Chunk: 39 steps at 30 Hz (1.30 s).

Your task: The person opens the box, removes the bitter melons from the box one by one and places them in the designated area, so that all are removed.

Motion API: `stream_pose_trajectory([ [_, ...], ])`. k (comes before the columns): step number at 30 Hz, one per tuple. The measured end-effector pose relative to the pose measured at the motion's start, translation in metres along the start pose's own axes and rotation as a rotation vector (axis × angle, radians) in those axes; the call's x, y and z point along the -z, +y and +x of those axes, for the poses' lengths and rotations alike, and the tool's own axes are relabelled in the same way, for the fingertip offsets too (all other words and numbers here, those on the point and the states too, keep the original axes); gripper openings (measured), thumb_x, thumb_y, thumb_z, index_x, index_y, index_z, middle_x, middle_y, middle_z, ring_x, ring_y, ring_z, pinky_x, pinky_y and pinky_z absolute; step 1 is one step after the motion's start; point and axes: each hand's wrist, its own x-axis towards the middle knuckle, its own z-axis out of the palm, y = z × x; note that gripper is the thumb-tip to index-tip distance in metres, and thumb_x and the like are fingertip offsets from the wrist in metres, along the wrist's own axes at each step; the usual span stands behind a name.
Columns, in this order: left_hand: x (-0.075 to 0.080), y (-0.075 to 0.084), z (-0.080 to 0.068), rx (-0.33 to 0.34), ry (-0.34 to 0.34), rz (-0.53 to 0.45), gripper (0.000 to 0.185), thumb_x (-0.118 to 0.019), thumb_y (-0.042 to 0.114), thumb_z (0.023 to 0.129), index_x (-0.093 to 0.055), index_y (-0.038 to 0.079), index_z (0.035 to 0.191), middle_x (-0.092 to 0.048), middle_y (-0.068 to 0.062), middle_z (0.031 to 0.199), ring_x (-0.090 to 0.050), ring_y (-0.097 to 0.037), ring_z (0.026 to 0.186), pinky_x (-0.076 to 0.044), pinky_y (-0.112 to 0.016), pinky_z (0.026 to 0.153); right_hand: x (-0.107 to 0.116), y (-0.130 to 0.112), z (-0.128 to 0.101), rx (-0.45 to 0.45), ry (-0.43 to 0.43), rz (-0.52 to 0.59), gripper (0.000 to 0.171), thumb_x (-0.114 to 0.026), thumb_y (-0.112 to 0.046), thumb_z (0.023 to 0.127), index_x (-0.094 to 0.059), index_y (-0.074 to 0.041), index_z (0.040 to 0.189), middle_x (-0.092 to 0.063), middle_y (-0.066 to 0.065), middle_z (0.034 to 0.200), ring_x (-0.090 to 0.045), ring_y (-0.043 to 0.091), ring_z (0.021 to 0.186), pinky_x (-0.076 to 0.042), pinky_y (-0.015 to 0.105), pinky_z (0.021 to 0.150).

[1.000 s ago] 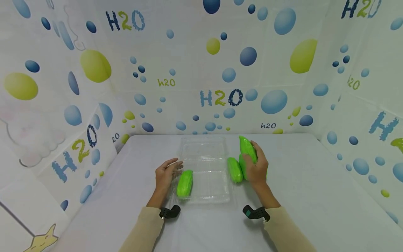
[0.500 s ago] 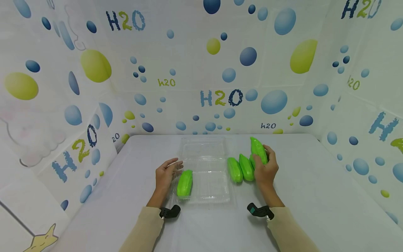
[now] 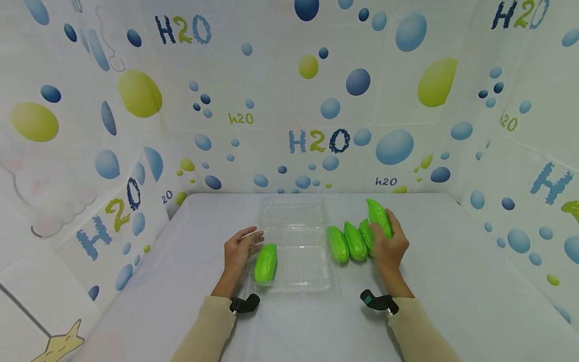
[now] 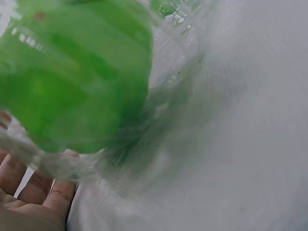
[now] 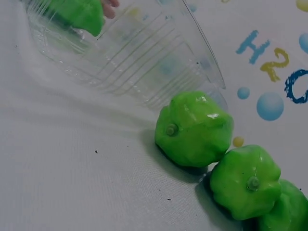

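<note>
A clear plastic container (image 3: 302,269) lies with its lid (image 3: 291,210) folded back. Inside, along its left side, is one long green ribbed vegetable (image 3: 265,264). My left hand (image 3: 238,254) holds the container's left edge; in the left wrist view its fingers (image 4: 60,195) show at the plastic wall. My right hand (image 3: 390,246) grips another long green vegetable (image 3: 379,216), raised above the row, pointed end away. Three more stand to the right of the container: a near one (image 3: 338,245), a middle one (image 3: 355,241), and a third (image 3: 367,235) partly hidden by the right hand.
A white cloth covers the table (image 3: 434,281). Behind and at both sides rises a printed curtain (image 3: 271,90) with blue and lime spots. In the right wrist view, vegetables (image 5: 195,130) sit close beside the container's wall (image 5: 139,62).
My right hand has moved right and slightly nearer with its green vegetable, uncovering more of the row. My left hand and the container have stayed in place.
</note>
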Motion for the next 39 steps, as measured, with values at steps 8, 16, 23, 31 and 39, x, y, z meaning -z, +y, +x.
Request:
stream_pose_trajectory([
  [8,-0.001,-0.002,0.000,0.001,0.010,0.007,0.034,-0.059,0.011,0.098,-0.065,-0.003,0.129,-0.073,-0.021,0.114,-0.074,-0.028,0.101,-0.063,-0.034,0.085,0.005,0.008,0.004,-0.036,0.019,-0.014,0.053,-0.071,-0.019,0.090,-0.060,-0.010,0.141,-0.061,0.006,0.142,-0.054,0.021,0.133,-0.045,0.041,0.110],
  [16,0.001,-0.004,0.000,0.019,0.025,-0.001,0.035,-0.059,0.008,0.095,-0.066,-0.003,0.127,-0.074,-0.020,0.112,-0.075,-0.027,0.099,-0.063,-0.032,0.082,0.010,0.016,0.005,-0.064,0.026,-0.029,0.049,-0.071,-0.017,0.089,-0.062,-0.007,0.137,-0.064,0.009,0.137,-0.057,0.026,0.127,-0.047,0.043,0.104],
  [23,0.001,-0.002,0.000,0.025,0.014,-0.007,0.036,-0.058,0.007,0.095,-0.065,-0.003,0.129,-0.074,-0.019,0.114,-0.075,-0.027,0.100,-0.063,-0.033,0.084,0.014,0.020,0.008,-0.116,-0.017,-0.062,0.053,-0.067,-0.021,0.094,-0.057,-0.006,0.144,-0.057,0.013,0.146,-0.048,0.031,0.139,-0.039,0.049,0.117],
  [31,0.000,0.001,0.001,0.019,0.014,-0.014,0.034,-0.061,0.010,0.097,-0.065,-0.003,0.128,-0.073,-0.023,0.113,-0.073,-0.032,0.102,-0.063,-0.036,0.086,0.013,0.024,0.011,-0.118,-0.062,-0.106,0.057,-0.067,-0.024,0.095,-0.053,-0.004,0.147,-0.053,0.017,0.148,-0.046,0.036,0.140,-0.038,0.051,0.117],
  [39,0.000,-0.001,0.000,0.023,0.019,-0.008,0.035,-0.063,0.014,0.097,-0.066,-0.003,0.128,-0.074,-0.022,0.110,-0.075,-0.028,0.099,-0.063,-0.033,0.085,0.018,0.030,0.010,-0.138,-0.077,-0.186,0.057,-0.064,-0.025,0.096,-0.052,-0.001,0.147,-0.052,0.026,0.147,-0.045,0.045,0.138,-0.033,0.057,0.117],
])
